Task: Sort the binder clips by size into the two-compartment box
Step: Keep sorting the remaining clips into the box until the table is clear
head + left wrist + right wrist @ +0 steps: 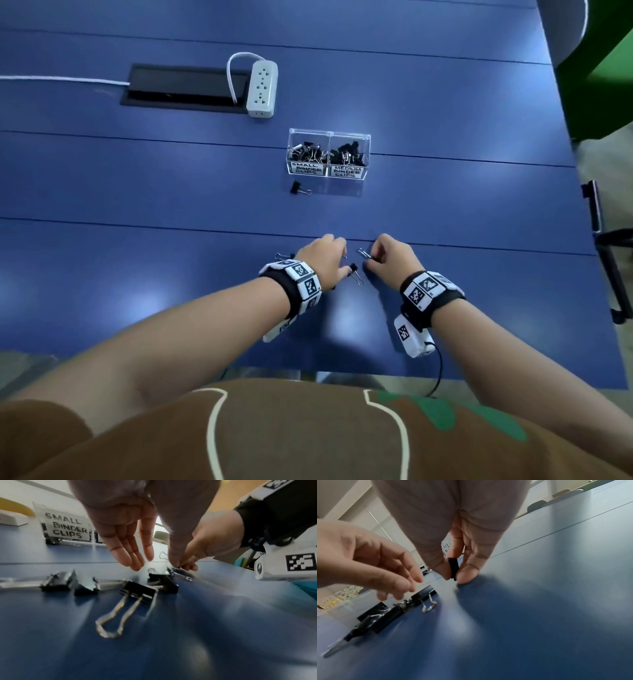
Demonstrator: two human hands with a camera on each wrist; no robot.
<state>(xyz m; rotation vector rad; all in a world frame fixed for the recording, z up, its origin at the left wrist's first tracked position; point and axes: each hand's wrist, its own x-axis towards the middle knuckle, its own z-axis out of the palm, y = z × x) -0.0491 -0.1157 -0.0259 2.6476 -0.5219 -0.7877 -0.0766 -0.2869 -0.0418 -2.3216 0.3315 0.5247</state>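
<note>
The clear two-compartment box (344,185) stands mid-table, labelled small on the left and medium on the right, with black clips in both halves. My right hand (371,261) pinches a small black binder clip (453,568) between thumb and finger, right at the tabletop. My left hand (337,264) hovers just left of it with straight fingers (126,555) and holds nothing. Under it lie several loose clips; the nearest (137,592) has long wire handles and another (164,583) lies behind it. A lone clip (300,188) lies in front of the small compartment.
The blue table (445,205) carries a white power strip (262,89) beside a black cable hatch (185,85) at the back left. A black chair arm (596,212) sits past the table's right edge. My torso is against the near edge.
</note>
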